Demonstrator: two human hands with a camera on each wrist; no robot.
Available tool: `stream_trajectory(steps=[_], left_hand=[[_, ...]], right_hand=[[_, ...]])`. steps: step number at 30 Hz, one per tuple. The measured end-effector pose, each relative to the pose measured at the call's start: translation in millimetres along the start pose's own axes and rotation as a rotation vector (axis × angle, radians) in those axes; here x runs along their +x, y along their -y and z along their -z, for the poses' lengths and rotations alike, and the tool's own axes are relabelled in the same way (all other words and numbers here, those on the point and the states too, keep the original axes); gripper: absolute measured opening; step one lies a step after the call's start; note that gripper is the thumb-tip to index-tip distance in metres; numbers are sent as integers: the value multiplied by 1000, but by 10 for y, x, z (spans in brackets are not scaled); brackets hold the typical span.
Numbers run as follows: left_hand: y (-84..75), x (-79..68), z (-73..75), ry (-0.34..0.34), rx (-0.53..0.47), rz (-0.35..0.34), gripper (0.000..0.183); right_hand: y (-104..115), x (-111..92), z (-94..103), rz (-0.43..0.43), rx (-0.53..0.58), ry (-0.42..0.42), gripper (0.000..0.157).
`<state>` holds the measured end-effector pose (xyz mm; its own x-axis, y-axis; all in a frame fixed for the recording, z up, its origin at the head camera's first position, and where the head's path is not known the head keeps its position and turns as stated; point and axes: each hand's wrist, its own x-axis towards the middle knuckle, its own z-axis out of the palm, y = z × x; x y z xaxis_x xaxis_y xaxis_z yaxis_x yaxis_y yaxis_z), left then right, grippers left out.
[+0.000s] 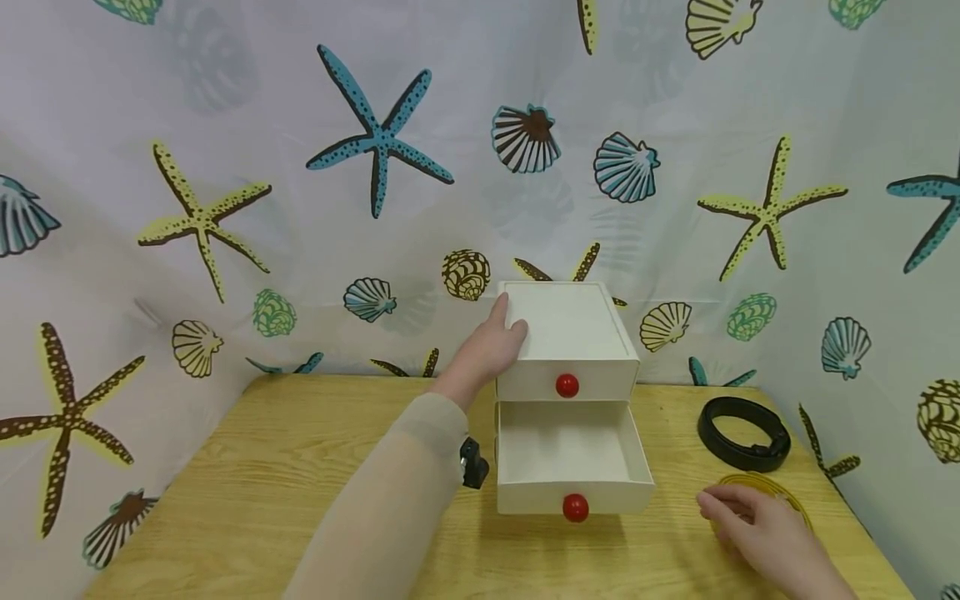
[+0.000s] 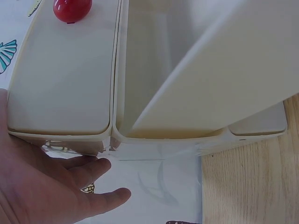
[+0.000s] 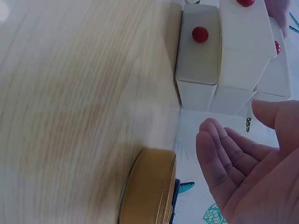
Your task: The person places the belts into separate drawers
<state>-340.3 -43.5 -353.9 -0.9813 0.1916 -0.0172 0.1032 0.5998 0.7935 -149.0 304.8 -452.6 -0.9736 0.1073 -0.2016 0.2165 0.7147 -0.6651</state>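
Note:
A small white cabinet (image 1: 573,321) with red knobs stands on the table. Its middle drawer (image 1: 528,499) is pulled out and has nothing inside; the drawers above and below it are closed. My left hand (image 1: 491,346) rests on the cabinet's upper left edge, thumb on the top and the other fingers stretched along the side, as the left wrist view shows. To the right of the cabinet, my right hand (image 1: 768,537) hovers with loosely bent fingers and holds nothing. Beneath it lies a coiled tan belt (image 3: 147,189), partly covered by the hand in the head view.
A coiled black belt (image 1: 738,457) lies just behind the tan one, near the table's right edge. The wooden table (image 1: 292,467) reaches back to a white curtain (image 1: 450,225) printed with starfish and shells, which also hangs at both sides.

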Motion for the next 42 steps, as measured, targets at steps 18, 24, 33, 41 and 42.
stream_trajectory(steps=[18,24,33,41,42], left_hand=[[12,13,1,-2,12,-5,74],[5,-3,13,3,15,-6,74],[1,-8,12,9,4,-3,75],[2,-5,6,10,-8,-1,75],[2,-4,5,10,-8,0,75]], right_hand=[[-277,60,126,112,-171,-37,75],[-377,76,138,160,-184,-41,71],[-541,108,155,261,-250,-67,65],[-702,144,182,237,-275,-21,73],[-716,146,183,226,-273,-12,75]])
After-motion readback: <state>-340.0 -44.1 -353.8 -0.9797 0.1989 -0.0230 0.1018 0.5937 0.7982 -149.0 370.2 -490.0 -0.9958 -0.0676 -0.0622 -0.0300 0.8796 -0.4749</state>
